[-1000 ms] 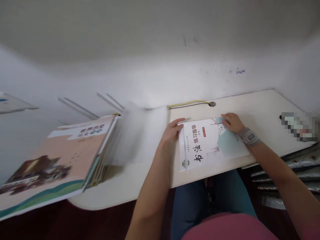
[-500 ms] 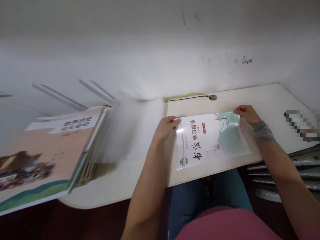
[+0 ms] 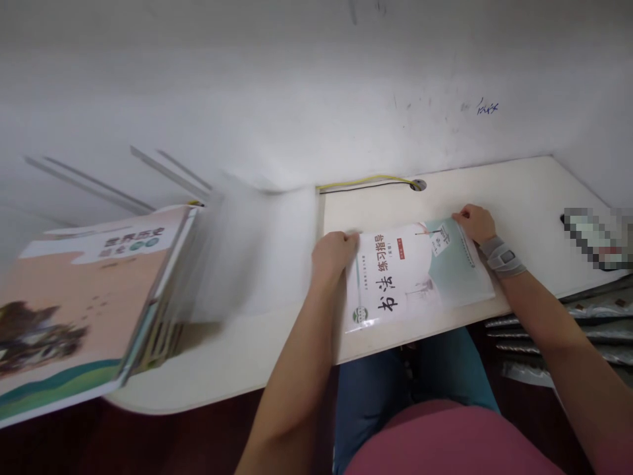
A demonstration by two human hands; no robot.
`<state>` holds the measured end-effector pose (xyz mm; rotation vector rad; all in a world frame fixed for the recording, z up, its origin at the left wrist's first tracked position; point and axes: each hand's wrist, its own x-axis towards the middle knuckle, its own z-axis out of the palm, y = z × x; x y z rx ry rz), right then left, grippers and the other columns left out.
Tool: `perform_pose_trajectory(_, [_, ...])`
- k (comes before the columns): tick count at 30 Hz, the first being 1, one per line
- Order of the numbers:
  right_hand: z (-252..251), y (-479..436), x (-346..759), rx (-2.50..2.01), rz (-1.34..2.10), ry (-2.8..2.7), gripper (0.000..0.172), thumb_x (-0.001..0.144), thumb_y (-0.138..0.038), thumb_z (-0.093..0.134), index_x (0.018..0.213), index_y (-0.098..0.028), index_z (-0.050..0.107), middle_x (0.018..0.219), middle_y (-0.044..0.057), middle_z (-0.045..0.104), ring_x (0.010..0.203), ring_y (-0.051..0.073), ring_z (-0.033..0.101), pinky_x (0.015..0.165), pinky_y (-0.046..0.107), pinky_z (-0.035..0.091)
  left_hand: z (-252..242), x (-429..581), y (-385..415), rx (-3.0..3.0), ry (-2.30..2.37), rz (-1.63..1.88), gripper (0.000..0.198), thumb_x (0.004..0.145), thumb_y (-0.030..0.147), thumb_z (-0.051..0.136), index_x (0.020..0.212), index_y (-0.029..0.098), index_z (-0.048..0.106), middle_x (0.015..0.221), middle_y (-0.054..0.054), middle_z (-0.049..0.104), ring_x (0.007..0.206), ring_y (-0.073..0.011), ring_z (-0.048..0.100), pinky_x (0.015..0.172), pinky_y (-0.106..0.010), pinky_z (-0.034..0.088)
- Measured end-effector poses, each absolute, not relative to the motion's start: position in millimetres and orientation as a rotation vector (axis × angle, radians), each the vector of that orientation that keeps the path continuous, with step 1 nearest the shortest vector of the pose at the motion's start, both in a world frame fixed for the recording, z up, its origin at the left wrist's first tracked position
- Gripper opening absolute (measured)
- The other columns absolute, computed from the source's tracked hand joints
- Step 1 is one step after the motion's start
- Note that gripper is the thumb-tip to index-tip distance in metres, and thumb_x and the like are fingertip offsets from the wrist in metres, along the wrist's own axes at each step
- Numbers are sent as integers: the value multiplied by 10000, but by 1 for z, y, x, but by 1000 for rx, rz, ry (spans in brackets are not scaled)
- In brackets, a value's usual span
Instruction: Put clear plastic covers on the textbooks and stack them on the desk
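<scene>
A calligraphy workbook (image 3: 410, 274) with a white and pale green cover lies on the white desk (image 3: 519, 191), its title turned sideways to me. A clear plastic cover seems to wrap it, shining along the lower edge. My left hand (image 3: 336, 254) pinches the workbook's far left corner between thumb and fingers. At the far right corner my right hand (image 3: 475, 224), with a grey band (image 3: 503, 256) on the wrist, is closed on the edge. The fingertips of both hands are partly hidden.
To the left stands a stack of books (image 3: 93, 290) with a pink cover on top. Beside it lie translucent plastic sheets (image 3: 257, 257). A yellow cable (image 3: 366, 180) runs into a desk hole (image 3: 418, 185). A phone-like object (image 3: 596, 241), blurred out, rests at the right.
Both hands still hold the workbook's far corners. My right hand has turned inward, its fingers more curled, and the wristband's face now shows. The whole view has shifted slightly.
</scene>
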<state>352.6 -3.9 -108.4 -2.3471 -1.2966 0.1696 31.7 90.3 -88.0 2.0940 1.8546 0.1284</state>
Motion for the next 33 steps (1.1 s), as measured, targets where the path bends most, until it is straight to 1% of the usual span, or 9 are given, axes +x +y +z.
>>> perform_pose_trajectory(3, [-108, -4, 350, -2491, 157, -1290, 306, 786, -481, 561, 900, -204, 620, 817, 63, 668, 734, 205, 551, 672, 319, 390, -90, 33, 87, 2128, 1893, 141, 416, 862, 454, 417, 1010, 146, 655, 1038, -180, 682, 959, -327, 633, 784, -422, 482])
perform_pose_trajectory(5, [-109, -4, 349, -2545, 142, -1305, 365, 802, -527, 528, 951, -204, 610, 817, 69, 666, 734, 212, 554, 662, 318, 383, -92, 35, 82, 2217, 1920, 275, 452, 860, 409, 451, 1194, 129, 573, 1158, -189, 636, 1025, -328, 611, 829, -434, 484])
perform_pose_trajectory(8, [-113, -3, 349, -2528, 113, -1381, 362, 837, -534, 479, 934, -211, 611, 831, 69, 660, 737, 209, 552, 652, 307, 369, -99, 42, 75, 2498, 1790, 442, 491, 892, 300, 421, 1354, 137, 446, 1376, -183, 497, 1233, -305, 488, 988, -439, 413])
perform_pose_trajectory(10, [-115, -4, 350, -2502, 75, -1420, 343, 852, -516, 470, 914, -211, 613, 899, 77, 654, 747, 198, 547, 643, 294, 357, -105, 50, 71, 2637, 1588, 354, 480, 934, 325, 348, 1379, 161, 427, 1444, -152, 443, 1329, -283, 394, 1076, -463, 329])
perform_pose_trajectory(13, [-117, -6, 348, -2501, 2, -1438, 319, 899, -445, 419, 938, -199, 618, 1009, 100, 627, 754, 181, 541, 624, 279, 332, -114, 59, 69, 2665, 1406, 126, 565, 953, 483, 255, 1403, 172, 396, 1510, -132, 360, 1402, -297, 285, 1110, -541, 252])
perform_pose_trajectory(18, [-113, -9, 340, -2541, -56, -1471, 330, 951, -342, 330, 1049, -192, 606, 1076, 118, 609, 786, 182, 549, 613, 272, 307, -110, 59, 56, 2621, 1574, 19, 701, 942, 546, 173, 1459, 87, 292, 1558, -200, 210, 1437, -371, 157, 1106, -608, 187])
perform_pose_trajectory(22, [-113, -10, 340, -2529, -30, -1501, 329, 960, -328, 322, 1057, -185, 602, 1069, 121, 613, 792, 186, 562, 621, 273, 322, -104, 32, 18, 2636, 1407, -133, 739, 913, 628, 190, 1497, 179, 241, 1579, -153, 170, 1419, -429, 161, 1079, -607, 246])
perform_pose_trajectory(28, [-105, -11, 347, -2465, 12, -1601, 301, 956, -256, 343, 1088, -170, 600, 1073, 129, 617, 838, 195, 567, 664, 280, 369, -115, -15, -25, 2754, 1258, -160, 707, 916, 604, 269, 1508, 220, 226, 1591, -109, 117, 1448, -366, 68, 1133, -514, 202])
perform_pose_trajectory(33, [-82, -57, 332, -2221, -169, -1807, 382, 924, -133, 338, 1245, -152, 544, 1211, 158, 567, 1044, 235, 523, 789, 314, 403, -122, 8, -21, 2743, 1325, -150, 727, 908, 620, 252, 1512, 218, 212, 1584, -124, 142, 1440, -394, 103, 1118, -581, 171])
